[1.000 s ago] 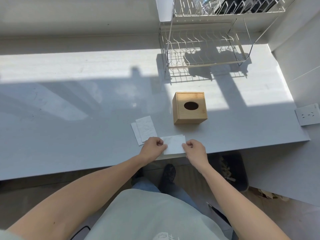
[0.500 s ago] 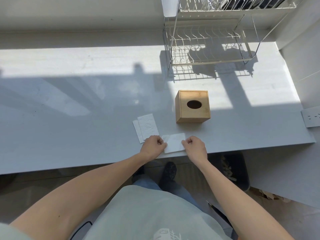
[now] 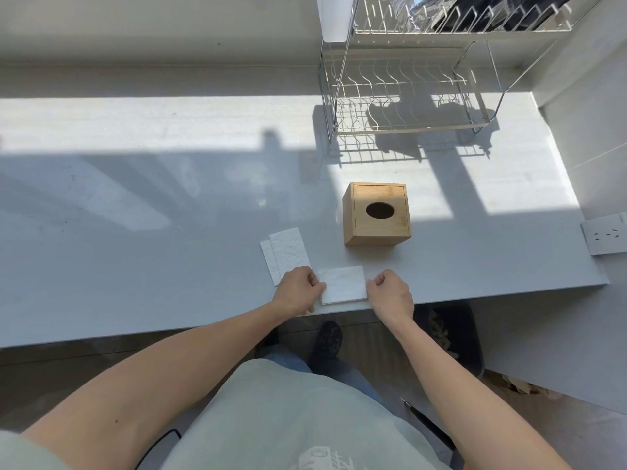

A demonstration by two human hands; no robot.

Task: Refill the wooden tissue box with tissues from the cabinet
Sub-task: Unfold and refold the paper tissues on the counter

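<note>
The wooden tissue box (image 3: pixel 376 213) stands upright on the grey counter (image 3: pixel 135 266), its oval top opening dark. A folded white tissue (image 3: pixel 343 284) lies flat near the counter's front edge, in front of the box. My left hand (image 3: pixel 297 290) is curled at its left edge, the thumb pressing on the tissue. My right hand (image 3: pixel 390 293) is a closed fist touching the right edge, with no tissue visibly in it. Two more folded tissues (image 3: pixel 286 254) lie overlapped just left of my left hand.
A white wire dish rack (image 3: pixel 403 96) stands at the back right of the counter. A wall socket (image 3: pixel 607 234) is on the right wall. A dark bin (image 3: pixel 454 337) sits on the floor below the counter edge. No cabinet is in view.
My right hand has slid right, from on top of the folded tissue to its right edge. The left hand stays at the left edge. The view shifted slightly.
</note>
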